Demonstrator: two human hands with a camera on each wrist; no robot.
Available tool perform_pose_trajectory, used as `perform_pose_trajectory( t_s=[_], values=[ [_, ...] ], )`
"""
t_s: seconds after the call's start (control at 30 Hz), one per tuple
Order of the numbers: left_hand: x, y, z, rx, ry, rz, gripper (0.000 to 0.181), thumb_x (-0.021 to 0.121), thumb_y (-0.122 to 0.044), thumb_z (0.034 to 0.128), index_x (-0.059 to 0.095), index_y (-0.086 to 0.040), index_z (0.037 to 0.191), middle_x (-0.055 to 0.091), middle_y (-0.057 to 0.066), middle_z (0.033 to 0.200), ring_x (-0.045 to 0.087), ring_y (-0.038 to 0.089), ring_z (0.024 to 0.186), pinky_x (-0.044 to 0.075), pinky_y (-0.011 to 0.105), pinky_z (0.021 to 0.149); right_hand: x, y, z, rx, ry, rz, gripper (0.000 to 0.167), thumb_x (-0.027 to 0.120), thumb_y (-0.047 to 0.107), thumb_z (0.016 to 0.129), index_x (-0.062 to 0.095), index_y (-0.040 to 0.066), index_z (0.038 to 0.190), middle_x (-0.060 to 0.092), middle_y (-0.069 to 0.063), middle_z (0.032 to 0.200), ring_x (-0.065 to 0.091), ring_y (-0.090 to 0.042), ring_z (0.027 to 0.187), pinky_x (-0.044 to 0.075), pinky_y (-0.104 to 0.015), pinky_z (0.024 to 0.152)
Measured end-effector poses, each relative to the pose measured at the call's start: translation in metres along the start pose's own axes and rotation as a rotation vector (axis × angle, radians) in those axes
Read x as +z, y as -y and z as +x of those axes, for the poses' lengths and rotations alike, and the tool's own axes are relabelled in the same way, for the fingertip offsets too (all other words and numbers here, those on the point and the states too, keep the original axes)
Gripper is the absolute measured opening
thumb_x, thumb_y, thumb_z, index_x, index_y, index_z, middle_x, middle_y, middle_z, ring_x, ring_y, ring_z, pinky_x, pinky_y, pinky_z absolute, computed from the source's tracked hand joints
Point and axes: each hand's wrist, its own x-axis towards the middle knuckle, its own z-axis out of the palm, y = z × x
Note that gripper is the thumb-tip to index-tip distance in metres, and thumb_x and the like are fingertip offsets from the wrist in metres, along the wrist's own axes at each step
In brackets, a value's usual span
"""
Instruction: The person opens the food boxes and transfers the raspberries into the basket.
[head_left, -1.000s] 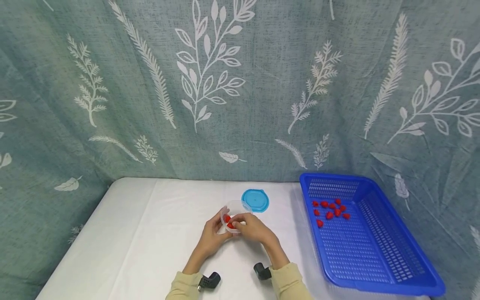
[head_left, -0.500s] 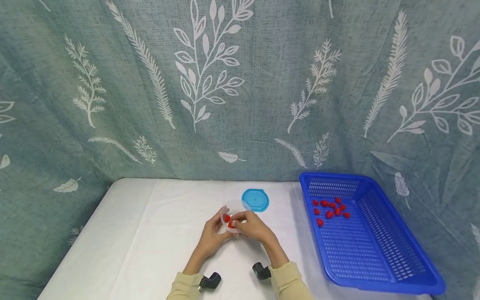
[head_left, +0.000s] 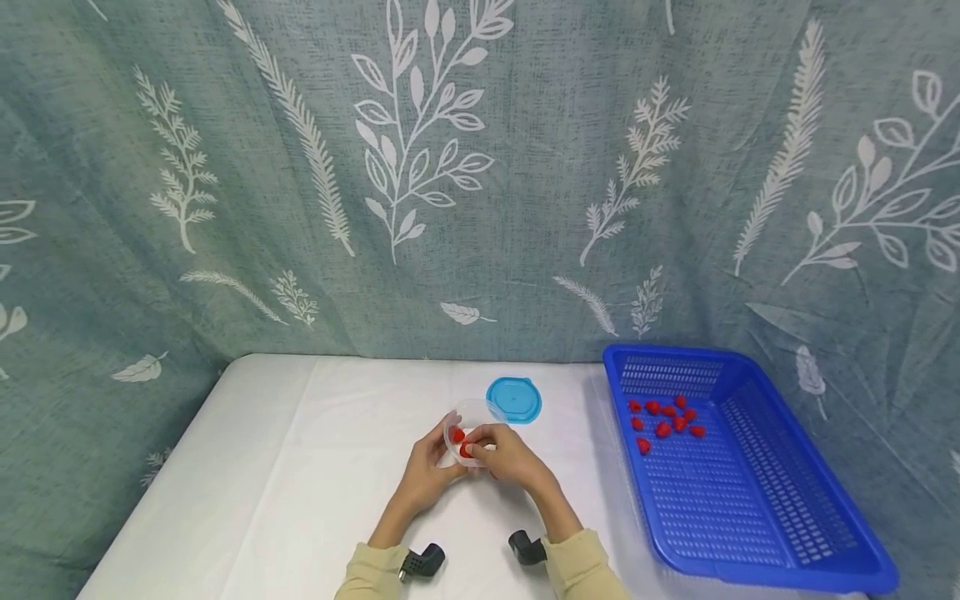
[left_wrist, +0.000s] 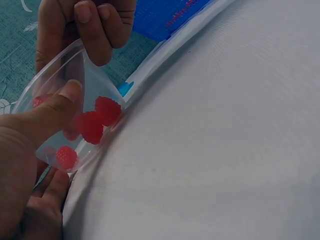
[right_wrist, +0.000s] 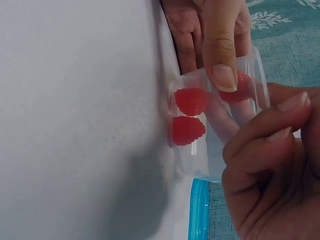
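Observation:
A clear round plastic tub (head_left: 474,408) stands on the white table, gripped around its side by my left hand (head_left: 426,477). In the left wrist view, the left thumb presses the tub's wall (left_wrist: 102,82). Several red raspberries (left_wrist: 90,127) show through the plastic near its bottom. My right hand (head_left: 513,458) reaches over the rim, thumb and index finger inside the tub, pinching a raspberry (head_left: 466,451). Another raspberry (head_left: 457,435) lies beside those fingertips. The tub's wall and the left thumb partly cover the right fingertips in the right wrist view.
A blue lid (head_left: 514,400) lies on the table just behind the tub. To the right stands a large blue plastic basket (head_left: 738,508) with several raspberries (head_left: 679,424) in its back left part. A green leaf-patterned curtain (head_left: 525,208) hangs behind the table (head_left: 330,467).
The right hand's fingers stay inside the tub and shift only slightly around the raspberry. The left hand keeps its hold. The head view has shifted a little.

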Motion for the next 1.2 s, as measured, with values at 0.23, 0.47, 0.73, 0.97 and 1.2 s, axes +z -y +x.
perform_pose_trajectory(
  t_s=[0.23, 0.47, 0.73, 0.97, 1.2],
  values=[
    [0.001, 0.000, 0.001, 0.011, -0.003, -0.001, 0.089, 0.086, -0.005, 0.0792, 0.038, 0.002, 0.154, 0.048, 0.022, 0.153, 0.039, 0.033, 0.148, 0.032, 0.036, 0.120, 0.002, 0.000, -0.003, -0.016, -0.040, 0.024, 0.018, 0.060, 0.007, 0.098, 0.067, -0.002, 0.112, 0.069, -0.019, 0.111, 0.057, -0.018, 0.068, 0.050, -0.023, 0.053],
    [0.002, 0.001, 0.001, 0.019, -0.001, -0.029, 0.091, 0.087, -0.001, 0.0768, 0.038, 0.002, 0.154, 0.049, 0.022, 0.152, 0.041, 0.034, 0.146, 0.033, 0.040, 0.120, 0.003, -0.002, -0.005, -0.065, -0.102, -0.037, 0.014, 0.062, 0.003, 0.096, 0.069, -0.001, 0.108, 0.071, -0.015, 0.102, 0.058, -0.016, 0.071, 0.053, -0.025, 0.057],
    [0.001, -0.001, 0.001, 0.029, 0.003, -0.035, 0.091, 0.085, 0.002, 0.0773, 0.037, 0.004, 0.154, 0.045, 0.024, 0.154, 0.040, 0.037, 0.146, 0.035, 0.042, 0.120, -0.001, -0.001, -0.013, -0.097, -0.182, -0.011, 0.014, 0.067, 0.007, 0.096, 0.071, 0.002, 0.109, 0.072, -0.010, 0.101, 0.062, -0.020, 0.084, 0.053, -0.023, 0.054],
    [0.001, -0.004, 0.000, 0.040, -0.009, -0.003, 0.088, 0.085, -0.001, 0.0789, 0.038, 0.004, 0.154, 0.046, 0.024, 0.153, 0.041, 0.038, 0.145, 0.035, 0.045, 0.119, -0.007, -0.002, -0.019, -0.060, -0.248, 0.123, 0.021, 0.079, 0.010, 0.087, 0.074, 0.006, 0.107, 0.071, -0.009, 0.105, 0.055, -0.020, 0.063, 0.048, -0.023, 0.041],
    [0.001, -0.005, 0.000, 0.012, -0.001, 0.034, 0.089, 0.085, -0.004, 0.0799, 0.036, 0.004, 0.154, 0.047, 0.021, 0.154, 0.041, 0.035, 0.146, 0.035, 0.041, 0.120, -0.015, 0.003, -0.026, -0.058, -0.268, 0.221, 0.022, 0.085, 0.013, 0.082, 0.077, 0.010, 0.103, 0.074, -0.006, 0.105, 0.040, -0.009, 0.040, 0.040, -0.021, 0.038]
  ],
)
